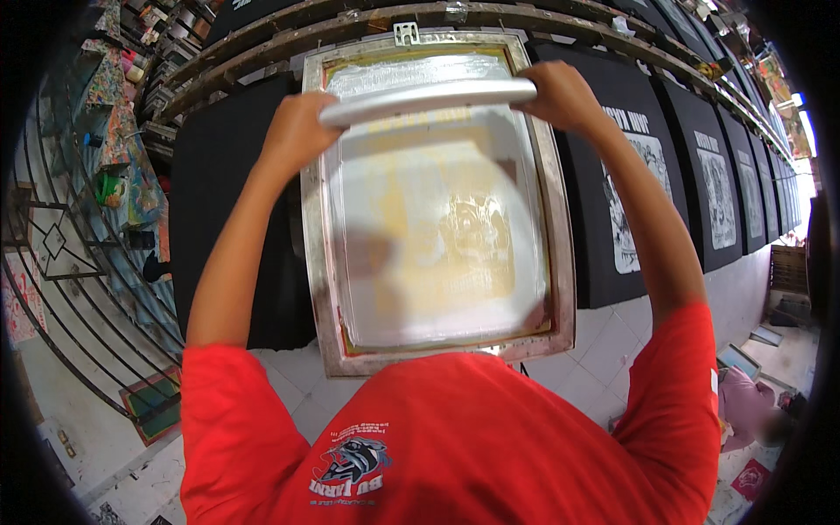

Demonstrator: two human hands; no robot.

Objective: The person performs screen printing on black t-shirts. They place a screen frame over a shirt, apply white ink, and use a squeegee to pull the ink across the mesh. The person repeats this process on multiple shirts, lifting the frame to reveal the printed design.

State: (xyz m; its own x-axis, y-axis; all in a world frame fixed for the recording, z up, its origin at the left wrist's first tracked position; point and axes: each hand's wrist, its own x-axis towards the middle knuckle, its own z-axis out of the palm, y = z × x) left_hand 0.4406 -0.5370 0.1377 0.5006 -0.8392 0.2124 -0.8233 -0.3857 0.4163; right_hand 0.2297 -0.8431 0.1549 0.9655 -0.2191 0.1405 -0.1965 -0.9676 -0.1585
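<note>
A silver-handled squeegee (429,101) spans the far part of a screen printing frame (560,289). My left hand (302,131) is wrapped round its left end, and my right hand (560,94) grips its right end. Below the handle, the mesh (429,236) is coated with wet, glossy white ink, and a yellowish stencil area shows through. More white ink (420,72) lies beyond the squeegee, near the frame's far edge. A small metal bracket (407,33) sits on the far rail. The squeegee's blade is hidden under the handle.
Black shirts with white prints (634,192) run in a row to the right. A plain black panel (236,201) lies left of the frame. Wooden rails (262,35) cross behind. A metal railing (66,289) stands at left; a person in pink (748,402) is at lower right.
</note>
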